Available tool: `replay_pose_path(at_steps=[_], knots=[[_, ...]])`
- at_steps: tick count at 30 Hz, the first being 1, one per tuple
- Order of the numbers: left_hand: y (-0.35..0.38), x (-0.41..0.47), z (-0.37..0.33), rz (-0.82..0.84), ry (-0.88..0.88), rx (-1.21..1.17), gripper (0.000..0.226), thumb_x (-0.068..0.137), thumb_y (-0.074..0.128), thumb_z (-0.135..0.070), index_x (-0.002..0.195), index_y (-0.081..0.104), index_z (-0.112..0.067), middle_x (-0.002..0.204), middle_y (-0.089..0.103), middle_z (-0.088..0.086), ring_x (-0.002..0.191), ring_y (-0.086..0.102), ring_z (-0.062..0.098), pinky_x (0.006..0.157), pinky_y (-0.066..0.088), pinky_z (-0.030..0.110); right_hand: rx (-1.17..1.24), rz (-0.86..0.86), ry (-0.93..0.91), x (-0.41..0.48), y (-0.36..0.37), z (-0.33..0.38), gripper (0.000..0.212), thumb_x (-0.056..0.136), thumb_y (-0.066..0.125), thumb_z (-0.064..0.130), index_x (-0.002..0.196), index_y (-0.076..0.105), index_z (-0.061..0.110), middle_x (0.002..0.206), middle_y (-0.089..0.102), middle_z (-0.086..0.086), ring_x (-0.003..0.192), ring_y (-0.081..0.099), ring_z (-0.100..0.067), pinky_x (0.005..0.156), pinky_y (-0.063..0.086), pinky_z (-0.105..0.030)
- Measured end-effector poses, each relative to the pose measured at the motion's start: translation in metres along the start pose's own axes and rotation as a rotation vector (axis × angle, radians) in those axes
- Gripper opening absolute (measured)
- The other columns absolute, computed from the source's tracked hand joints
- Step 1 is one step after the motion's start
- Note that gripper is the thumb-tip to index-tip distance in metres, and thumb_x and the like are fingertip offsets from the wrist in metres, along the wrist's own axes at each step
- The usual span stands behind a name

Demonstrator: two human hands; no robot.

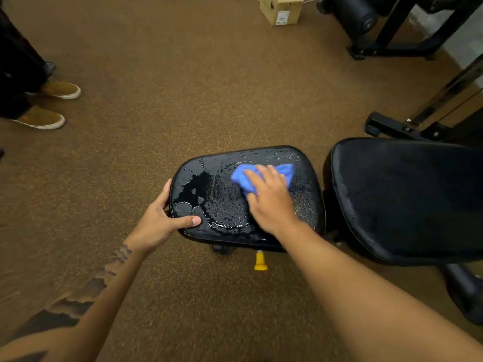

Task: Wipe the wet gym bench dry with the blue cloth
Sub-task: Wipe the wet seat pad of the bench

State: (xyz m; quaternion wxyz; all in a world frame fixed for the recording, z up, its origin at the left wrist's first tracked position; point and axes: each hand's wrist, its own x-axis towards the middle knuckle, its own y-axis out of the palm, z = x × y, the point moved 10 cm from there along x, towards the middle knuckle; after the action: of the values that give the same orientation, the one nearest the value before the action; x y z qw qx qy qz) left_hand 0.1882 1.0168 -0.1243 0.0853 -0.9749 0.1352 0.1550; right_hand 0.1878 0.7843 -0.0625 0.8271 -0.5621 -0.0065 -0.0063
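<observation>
Speckled brown floor carrying black gym equipment. Back pad, black and upholstered, lies to the right, with a pale film of moisture along its left edge. Beside it, separated by a narrow gap, is the seat pad of the gym bench, its top covered with beaded water and broken wet patches. Machine frame stands at upper right. Cardboard box, closed, sits on the floor at the top edge; its contents cannot be told. A bystander's tan shoes stand at far left. Right hand lies palm down on the seat pad, fingers spread flat and pressing the bunched blue cloth against the wet surface toward the pad's far right part. Left hand grips the pad's near left corner, thumb on top and fingers curled around the edge. Yellow knob projects beneath the seat.
</observation>
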Motion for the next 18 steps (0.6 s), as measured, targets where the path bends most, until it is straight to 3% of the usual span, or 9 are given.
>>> replay_pose_path(at_steps=[3,5,8,11,14,18], knots=[[-0.002,0.000,0.001,-0.010,-0.004,0.016,0.129,0.045,0.093,-0.034,0.152,0.021,-0.029,0.132,0.057,-0.015,0.117,0.054,-0.006,0.089,0.045,0.009,0.017,0.110,-0.269,-0.050,0.015,0.050,0.053,0.085,0.045,0.023,0.138,0.047,0.017,0.146,0.041,-0.010,0.138,0.027,-0.034,0.116,0.014,-0.050],[-0.002,0.000,0.002,0.001,-0.012,0.025,0.131,0.044,0.093,-0.038,0.152,0.020,-0.029,0.134,0.056,-0.014,0.119,0.053,-0.004,0.090,0.045,0.011,0.023,0.146,-0.351,-0.087,0.007,0.041,0.053,0.084,0.045,0.023,0.137,0.047,0.019,0.147,0.041,-0.007,0.138,0.028,-0.030,0.116,0.013,-0.044],[-0.003,0.000,0.001,0.018,-0.019,0.048,0.131,0.045,0.094,-0.042,0.151,0.019,-0.033,0.137,0.054,-0.011,0.122,0.052,-0.001,0.090,0.045,0.011,-0.009,0.122,-0.284,-0.110,-0.013,-0.011,0.054,0.082,0.044,0.025,0.135,0.050,0.018,0.144,0.044,-0.007,0.137,0.033,-0.029,0.115,0.022,-0.048],[-0.003,-0.001,0.000,0.009,-0.010,0.069,0.125,0.052,0.094,-0.034,0.152,0.019,-0.031,0.136,0.054,-0.010,0.122,0.052,0.000,0.086,0.044,0.006,-0.026,0.016,-0.079,-0.078,-0.029,-0.055,0.049,0.085,0.046,0.026,0.131,0.055,0.014,0.140,0.048,-0.012,0.131,0.040,-0.035,0.110,0.028,-0.053],[-0.003,0.000,0.001,-0.001,-0.005,0.062,0.123,0.053,0.094,-0.031,0.152,0.019,-0.031,0.136,0.055,-0.011,0.122,0.052,0.000,0.095,0.045,0.014,-0.011,-0.068,0.064,-0.033,-0.023,-0.039,0.049,0.083,0.047,0.026,0.129,0.057,0.013,0.137,0.050,-0.015,0.130,0.040,-0.040,0.110,0.027,-0.054],[-0.003,-0.002,-0.002,-0.014,0.012,0.059,0.119,0.056,0.092,-0.024,0.152,0.021,-0.029,0.136,0.055,-0.012,0.123,0.051,-0.001,0.099,0.043,0.015,0.019,0.065,-0.218,-0.049,0.012,0.044,0.053,0.083,0.037,0.030,0.132,0.053,0.017,0.141,0.047,-0.010,0.135,0.034,-0.033,0.115,0.020,-0.051]])
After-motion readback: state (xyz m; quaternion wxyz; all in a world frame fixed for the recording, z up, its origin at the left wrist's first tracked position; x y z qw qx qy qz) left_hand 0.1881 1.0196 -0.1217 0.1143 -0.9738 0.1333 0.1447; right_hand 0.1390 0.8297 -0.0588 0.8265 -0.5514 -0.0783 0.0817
